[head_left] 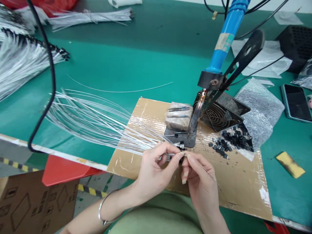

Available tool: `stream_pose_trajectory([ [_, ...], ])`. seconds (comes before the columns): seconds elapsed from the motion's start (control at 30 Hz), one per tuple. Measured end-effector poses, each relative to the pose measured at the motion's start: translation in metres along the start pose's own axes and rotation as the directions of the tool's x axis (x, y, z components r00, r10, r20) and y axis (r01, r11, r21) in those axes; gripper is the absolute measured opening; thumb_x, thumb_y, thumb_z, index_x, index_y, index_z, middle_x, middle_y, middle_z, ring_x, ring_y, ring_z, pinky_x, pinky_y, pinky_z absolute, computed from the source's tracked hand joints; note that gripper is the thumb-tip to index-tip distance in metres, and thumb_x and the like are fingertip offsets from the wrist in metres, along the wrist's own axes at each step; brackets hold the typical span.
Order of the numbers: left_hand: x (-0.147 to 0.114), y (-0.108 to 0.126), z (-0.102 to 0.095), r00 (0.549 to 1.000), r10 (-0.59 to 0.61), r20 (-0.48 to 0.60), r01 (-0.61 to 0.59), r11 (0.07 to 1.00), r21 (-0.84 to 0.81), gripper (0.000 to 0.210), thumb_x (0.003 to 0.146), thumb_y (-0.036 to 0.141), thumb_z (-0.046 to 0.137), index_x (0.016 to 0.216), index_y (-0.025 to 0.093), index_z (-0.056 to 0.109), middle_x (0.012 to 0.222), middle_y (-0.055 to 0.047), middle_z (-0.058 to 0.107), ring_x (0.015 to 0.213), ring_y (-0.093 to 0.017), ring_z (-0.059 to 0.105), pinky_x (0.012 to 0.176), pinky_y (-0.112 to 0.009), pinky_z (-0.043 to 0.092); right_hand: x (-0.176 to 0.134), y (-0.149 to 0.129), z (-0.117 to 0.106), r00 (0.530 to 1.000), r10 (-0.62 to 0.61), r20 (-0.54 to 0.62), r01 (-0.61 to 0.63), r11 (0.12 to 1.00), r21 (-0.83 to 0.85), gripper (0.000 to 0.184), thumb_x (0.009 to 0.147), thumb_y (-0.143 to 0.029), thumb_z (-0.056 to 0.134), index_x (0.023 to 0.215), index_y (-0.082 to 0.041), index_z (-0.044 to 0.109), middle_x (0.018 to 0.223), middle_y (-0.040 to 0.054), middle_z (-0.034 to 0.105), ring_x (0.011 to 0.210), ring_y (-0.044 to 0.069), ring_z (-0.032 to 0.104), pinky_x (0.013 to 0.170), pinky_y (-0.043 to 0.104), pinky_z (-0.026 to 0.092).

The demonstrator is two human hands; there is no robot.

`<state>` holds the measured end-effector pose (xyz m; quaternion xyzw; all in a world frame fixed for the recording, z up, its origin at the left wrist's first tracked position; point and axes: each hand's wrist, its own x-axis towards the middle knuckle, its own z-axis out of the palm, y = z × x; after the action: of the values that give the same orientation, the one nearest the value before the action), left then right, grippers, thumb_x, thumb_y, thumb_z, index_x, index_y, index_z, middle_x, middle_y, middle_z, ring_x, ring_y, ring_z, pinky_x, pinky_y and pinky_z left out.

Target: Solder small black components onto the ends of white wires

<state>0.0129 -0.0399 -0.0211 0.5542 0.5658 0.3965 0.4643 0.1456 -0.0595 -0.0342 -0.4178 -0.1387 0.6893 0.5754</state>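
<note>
My left hand (156,167) is closed in a pinch on a small black connector (181,159), mostly hidden by the fingertips. Close against it, my right hand (201,172) pinches a thin wire (214,178) that trails out past its fingers to the lower right. Just beyond the fingertips lie the black ends (180,145) of a bundle of thin white wires (97,126), which fans out leftward over the cardboard and the green mat. Above the hands a blue-handled soldering iron (220,48) is clamped in a stand, its tip (195,118) pointing down.
A whitish block (179,120) carries several metal pins. Right of it are a small black fan (216,115), loose black connectors (220,148), bubble wrap (262,110), a yellow sponge (290,164) and a phone (296,102). A black cable (50,71) hangs at left, near more wire bundles (24,61).
</note>
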Motion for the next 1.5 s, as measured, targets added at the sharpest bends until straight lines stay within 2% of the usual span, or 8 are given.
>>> stream_pose_trajectory([
  [0.23,0.001,0.001,-0.001,0.998,-0.052,-0.029,0.051,0.998,-0.022,0.016,0.093,0.03,0.07,0.081,0.019,0.073,0.061,0.002,0.058,0.049,-0.009,0.037,0.046,-0.024,0.031,0.002,-0.003,-0.003,1.0,-0.006,0.01,0.006,1.0,-0.026,0.025,0.079,-0.045,0.097,0.087,-0.022,0.09,0.068,-0.0002,0.075,0.051,0.006,0.064,0.052,0.011,0.059],
  [0.4,0.004,0.002,-0.002,0.997,-0.01,-0.081,0.009,1.0,-0.009,0.013,0.089,0.026,0.073,0.079,0.017,0.074,0.055,0.005,0.052,0.047,-0.008,0.031,0.044,-0.022,0.026,0.003,0.0,-0.01,0.997,-0.074,0.023,0.076,0.991,-0.108,0.02,0.083,-0.044,0.095,0.091,-0.027,0.091,0.072,0.0002,0.079,0.054,0.007,0.068,0.056,0.015,0.062],
  [0.67,0.001,0.0,-0.001,0.995,0.062,-0.076,-0.064,0.998,-0.024,0.014,0.09,0.022,0.072,0.077,0.017,0.075,0.06,0.001,0.065,0.047,-0.008,0.039,0.044,-0.021,0.032,0.003,0.005,-0.012,0.99,-0.137,0.02,0.138,0.972,-0.192,0.012,0.087,-0.039,0.092,0.092,-0.028,0.091,0.065,0.0,0.078,0.053,0.008,0.071,0.061,0.012,0.061],
  [0.93,0.0,-0.002,0.002,0.992,0.075,-0.103,-0.077,0.997,-0.014,0.013,0.091,0.019,0.07,0.08,0.017,0.076,0.059,0.001,0.065,0.047,-0.008,0.041,0.045,-0.02,0.035,0.001,0.006,-0.014,0.991,-0.131,0.022,0.133,0.972,-0.192,0.014,0.088,-0.04,0.091,0.095,-0.028,0.09,0.065,0.0002,0.077,0.053,0.009,0.071,0.061,0.014,0.061],
  [1.1,0.0,0.001,0.002,0.981,0.141,-0.132,-0.141,0.99,0.009,0.012,0.089,0.014,0.072,0.078,0.017,0.076,0.059,0.004,0.063,0.046,-0.006,0.038,0.042,-0.018,0.031,0.0,0.007,-0.016,0.99,-0.137,0.04,0.142,0.971,-0.194,0.01,0.089,-0.038,0.09,0.093,-0.028,0.09,0.068,0.0002,0.079,0.055,0.01,0.072,0.061,0.016,0.063],
  [1.33,-0.001,0.0,0.0,0.974,0.191,-0.119,-0.189,0.982,0.027,0.012,0.091,0.013,0.074,0.08,0.017,0.078,0.063,0.002,0.068,0.05,-0.007,0.046,0.047,-0.018,0.039,0.001,0.007,-0.017,0.987,-0.153,0.054,0.161,0.962,-0.221,0.009,0.091,-0.038,0.089,0.093,-0.029,0.09,0.071,-0.0008,0.079,0.057,0.009,0.072,0.063,0.015,0.062],
  [1.5,-0.001,-0.001,-0.001,0.967,0.231,-0.111,-0.223,0.971,0.08,0.013,0.091,0.011,0.075,0.08,0.018,0.078,0.063,0.003,0.066,0.052,-0.008,0.046,0.048,-0.018,0.038,0.0,0.005,-0.018,0.987,-0.145,0.07,0.158,0.959,-0.237,0.011,0.092,-0.039,0.088,0.09,-0.028,0.089,0.07,-0.0009,0.079,0.056,0.009,0.072,0.061,0.015,0.062],
])
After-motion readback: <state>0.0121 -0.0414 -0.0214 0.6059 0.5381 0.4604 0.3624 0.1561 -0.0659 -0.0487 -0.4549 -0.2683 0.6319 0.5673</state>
